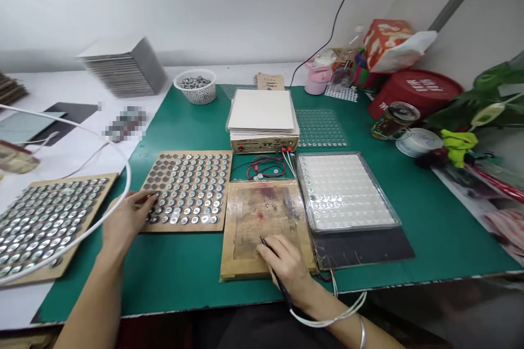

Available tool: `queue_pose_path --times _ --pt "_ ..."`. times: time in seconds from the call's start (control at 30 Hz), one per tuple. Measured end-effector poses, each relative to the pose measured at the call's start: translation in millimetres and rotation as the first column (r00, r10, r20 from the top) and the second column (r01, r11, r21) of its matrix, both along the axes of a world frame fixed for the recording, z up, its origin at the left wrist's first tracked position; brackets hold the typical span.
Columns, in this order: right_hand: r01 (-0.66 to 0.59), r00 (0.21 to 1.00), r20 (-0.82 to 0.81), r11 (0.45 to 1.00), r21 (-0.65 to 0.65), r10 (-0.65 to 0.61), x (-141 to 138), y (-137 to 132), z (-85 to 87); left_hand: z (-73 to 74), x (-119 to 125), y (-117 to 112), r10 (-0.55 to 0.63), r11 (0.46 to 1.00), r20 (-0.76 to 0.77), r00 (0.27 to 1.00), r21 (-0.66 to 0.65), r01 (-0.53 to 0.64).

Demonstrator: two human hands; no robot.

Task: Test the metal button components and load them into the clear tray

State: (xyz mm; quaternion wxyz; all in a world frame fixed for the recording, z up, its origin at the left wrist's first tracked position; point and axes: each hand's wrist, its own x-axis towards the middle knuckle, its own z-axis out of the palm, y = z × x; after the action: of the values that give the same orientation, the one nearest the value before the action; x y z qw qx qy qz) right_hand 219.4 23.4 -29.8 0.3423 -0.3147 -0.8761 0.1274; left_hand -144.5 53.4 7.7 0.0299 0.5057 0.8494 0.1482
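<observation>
My left hand (125, 221) pinches at a small round metal part at the left edge of a cardboard sheet (186, 228) covered in rows of such discs. Some discs at its upper left look darker than the rest. In my right hand (289, 267) is a black test probe (281, 286), its tip pointing over a worn brown board (241, 218). White wires (327, 323) trail from the probe past my wrist. Right of the board lies a clear plastic tray (347, 185) with round pockets, a few holding discs, on a dark sheet (364, 248).
Behind the board stands a bench instrument (257, 145) with white sheets (262, 109) stacked on top. A white basket (203, 94) holds many metal parts. Another disc-covered sheet (88, 223) lies left, crossed by a white cable (127, 174). A drink can (395, 120) stands right.
</observation>
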Motion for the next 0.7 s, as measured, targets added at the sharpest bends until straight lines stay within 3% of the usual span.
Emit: queue_pose_path --times 0.07,0.13,0.23,0.3,0.43,0.53,0.63,0.7 --pt "0.059 0.997 -0.039 0.996 -0.061 -0.062 9.5 5.1 8.9 0.2 0.7 1.5 0.033 0.999 0.009 0.999 0.007 -0.033" --pt "0.198 0.975 -0.087 0.976 -0.087 -0.205 27.6 17.6 19.7 1.4 0.1 4.7 0.081 0.997 0.023 0.996 0.011 -0.081" --pt "0.435 0.893 -0.062 0.891 -0.129 -0.445 58.1 44.1 29.8 6.4 -2.0 12.8 0.13 0.991 0.089 0.988 -0.023 -0.128" --pt "0.469 0.88 -0.013 0.872 -0.136 -0.475 71.6 58.7 29.4 11.0 -2.3 17.7 0.151 0.988 0.126 0.98 -0.04 -0.147" --pt "0.417 0.908 0.021 0.901 -0.122 -0.418 78.2 68.5 22.9 17.3 16.3 11.7 0.148 0.987 0.109 0.983 0.043 -0.153" --pt "0.427 0.901 -0.001 0.889 -0.165 -0.433 78.0 70.6 25.7 14.9 60.7 -8.8 -0.125 0.976 0.21 0.97 0.204 0.081" --pt "0.459 0.877 -0.03 0.856 -0.238 -0.479 79.5 78.4 33.6 4.6 120.9 -30.2 -0.482 0.868 0.328 0.812 0.301 0.394" --pt "0.435 0.894 0.014 0.859 -0.271 -0.448 80.4 84.6 37.4 -5.6 156.6 -39.4 -0.604 0.797 0.353 0.715 0.299 0.525"
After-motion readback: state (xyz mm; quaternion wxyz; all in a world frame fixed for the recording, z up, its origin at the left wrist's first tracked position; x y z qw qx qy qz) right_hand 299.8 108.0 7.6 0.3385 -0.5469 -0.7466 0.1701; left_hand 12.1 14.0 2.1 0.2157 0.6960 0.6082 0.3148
